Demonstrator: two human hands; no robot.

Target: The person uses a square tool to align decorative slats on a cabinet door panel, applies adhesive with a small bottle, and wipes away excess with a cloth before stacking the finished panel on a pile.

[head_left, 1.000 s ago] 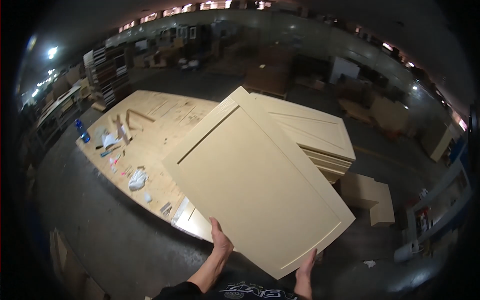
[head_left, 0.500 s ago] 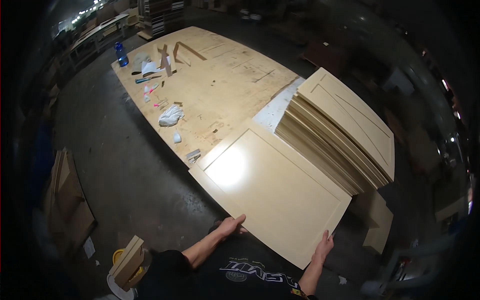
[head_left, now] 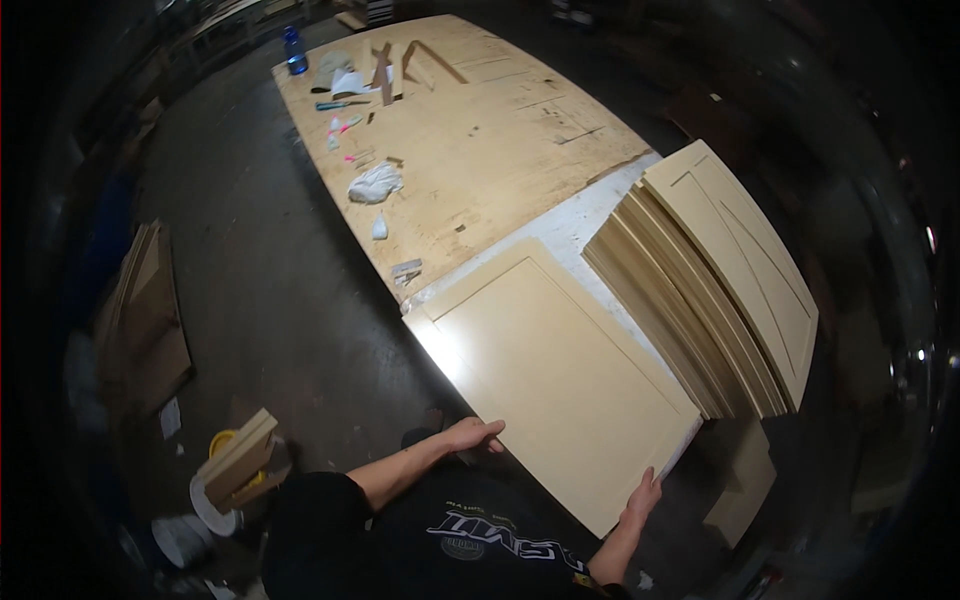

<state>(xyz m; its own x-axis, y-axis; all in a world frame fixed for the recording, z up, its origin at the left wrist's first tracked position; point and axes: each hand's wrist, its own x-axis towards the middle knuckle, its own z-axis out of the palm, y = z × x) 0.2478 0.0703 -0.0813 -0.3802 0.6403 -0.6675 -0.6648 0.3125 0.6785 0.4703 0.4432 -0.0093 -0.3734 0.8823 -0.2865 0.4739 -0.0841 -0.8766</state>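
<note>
On the counter [head_left: 500, 130], the panel [head_left: 555, 370] runs lengthwise away leftward, my left hand [head_left: 476, 434] gripping its long edge, my right hand [head_left: 644, 495] its short edge.

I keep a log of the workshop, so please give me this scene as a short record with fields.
Left hand: grips the long left edge of the cream panel
Right hand: grips the panel's near short edge
Panel position: recessed face up, over the near end of the table; full contact cannot be told
Right of panel: stack of cream panels
Table's left side: blue bottle, wood strips, crumpled white cloth
Lower left: white bucket with boards
</note>
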